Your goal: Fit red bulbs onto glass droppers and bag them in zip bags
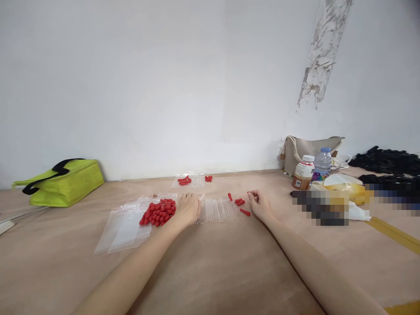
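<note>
Here, the left hand is holding curled fingers beside clear sticks, the right hand beside loose red pieces, any pinch indiscernible; small-part handling is apparently underway, next calling for fingertip precision.

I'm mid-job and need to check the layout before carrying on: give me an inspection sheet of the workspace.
Surface: brown tabletop, yellow strip at right.
Work items: red heap by clear bags; row of slender clear pieces; loose red pieces right of it.
Clutter: lime bag left; grey bag, brown drink bottle, blue-capped bottle right.
Hands: left hand between heap and row, right hand beside the loose pieces; grips unclear.
Cables: thin strand far left, possibly one.
Surroundings: white wall, scuffed patch.
</note>
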`<state>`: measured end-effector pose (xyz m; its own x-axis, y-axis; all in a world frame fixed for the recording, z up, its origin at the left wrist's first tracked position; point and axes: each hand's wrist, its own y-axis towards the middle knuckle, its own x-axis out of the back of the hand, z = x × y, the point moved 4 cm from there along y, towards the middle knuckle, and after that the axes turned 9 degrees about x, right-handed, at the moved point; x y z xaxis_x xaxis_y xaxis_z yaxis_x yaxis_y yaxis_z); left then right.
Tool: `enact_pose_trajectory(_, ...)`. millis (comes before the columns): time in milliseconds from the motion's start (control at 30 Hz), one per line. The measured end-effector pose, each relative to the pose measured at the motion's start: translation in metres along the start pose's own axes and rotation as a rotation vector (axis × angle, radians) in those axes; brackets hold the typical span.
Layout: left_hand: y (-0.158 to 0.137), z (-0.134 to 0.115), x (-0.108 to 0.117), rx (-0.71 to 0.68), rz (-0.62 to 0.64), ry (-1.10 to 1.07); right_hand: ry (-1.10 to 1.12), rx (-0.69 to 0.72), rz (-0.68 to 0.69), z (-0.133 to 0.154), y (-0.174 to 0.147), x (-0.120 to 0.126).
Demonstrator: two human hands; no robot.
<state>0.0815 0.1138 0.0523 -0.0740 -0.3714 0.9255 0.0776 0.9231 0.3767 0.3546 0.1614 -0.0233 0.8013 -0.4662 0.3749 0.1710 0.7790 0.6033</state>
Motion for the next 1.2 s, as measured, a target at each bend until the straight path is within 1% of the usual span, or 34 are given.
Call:
enact_pose_trajectory(67,-0.021,0.01,0.008,-0.129,0.002,-0.064,0.019,0.021,-0.037,0.008,0.0,-0.001)
enact_pose_trajectory(133,-0.044,0.022,0.009,-0.234,0.009,-0.126,0.072,0.065,-0.067,0.025,-0.003,-0.005)
enact_pose_trajectory(200,-0.063,0.033,0.009,-0.35,-0.07,-0.276,0.145,0.144,-0.052,0.051,-0.011,-0.013)
enact_pose_trajectory(267,-0.077,0.042,0.005,-0.405,-0.137,-0.373,0.192,0.263,0.043,0.083,-0.025,-0.025)
enact_pose_trajectory(333,-0.083,0.046,-0.001,-0.416,-0.172,-0.427,0.207,0.388,0.18,0.113,-0.044,-0.037)
enact_pose_trajectory(367,-0.084,0.047,-0.003,-0.413,-0.178,-0.445,0.211,0.424,0.25,0.124,-0.053,-0.042)
enact_pose_trajectory(433,-0.085,0.045,-0.005,-0.406,-0.169,-0.463,0.239,0.457,0.375,0.138,-0.07,-0.05)
enact_pose_trajectory(500,-0.084,0.043,-0.004,-0.394,-0.151,-0.468,0.259,0.465,0.455,0.142,-0.081,-0.054)
enact_pose_trajectory(567,-0.084,0.041,-0.002,-0.387,-0.133,-0.467,0.26,0.47,0.485,0.142,-0.086,-0.055)
enact_pose_trajectory(800,-0.082,0.036,-0.003,-0.394,-0.115,-0.457,0.245,0.499,0.524,0.142,-0.086,-0.054)
enact_pose_trajectory(1000,-0.081,0.031,-0.004,-0.425,-0.137,-0.433,0.238,0.51,0.529,0.143,-0.086,-0.054)
enact_pose_trajectory(1200,-0.08,0.033,-0.007,-0.444,-0.101,-0.443,0.229,0.515,0.539,0.141,-0.087,-0.056)
